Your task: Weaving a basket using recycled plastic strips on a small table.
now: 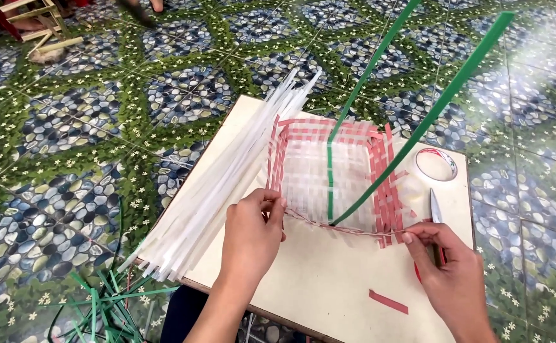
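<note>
Left hand (251,234) is pinching the basket (332,178) rim, right hand (446,267) gripping the pink strip (354,230); overpulling risks slipping the weave, scissors (435,213) lying near.

Red-and-white woven basket (329,174), green strips (417,127), white strips (227,184), pebble-and-flower patterned floor (68,127)

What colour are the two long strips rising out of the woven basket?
Green strips, clearest in the head view, rising from the pink-and-white basket.

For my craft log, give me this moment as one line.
left hand: pinching basket near-left corner | right hand: pulling pink strip taut along near rim | scissors, tape roll beside right hand
</note>
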